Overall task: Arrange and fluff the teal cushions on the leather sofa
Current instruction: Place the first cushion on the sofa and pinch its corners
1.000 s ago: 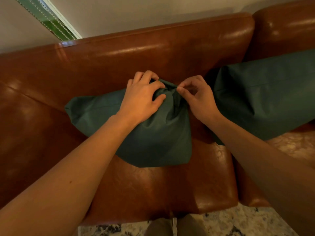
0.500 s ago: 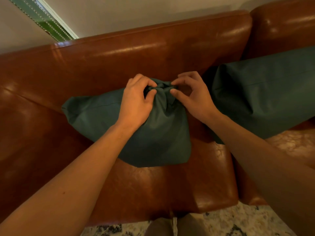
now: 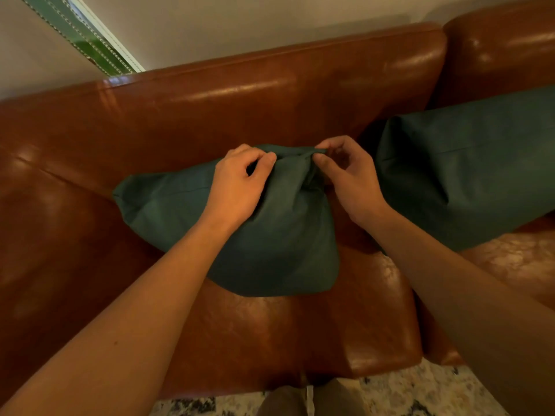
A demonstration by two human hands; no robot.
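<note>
Both hands pinch the bunched top corner of a teal cushion: the left hand grips the fabric between thumb and fingers, and the right hand nips the same fold from the other side. That cushion leans against the backrest of the brown leather sofa. A second teal cushion rests just beside it, on the right.

The second teal cushion runs off the right edge; beside it, the left hand covers the nearer cushion's top middle.
</note>
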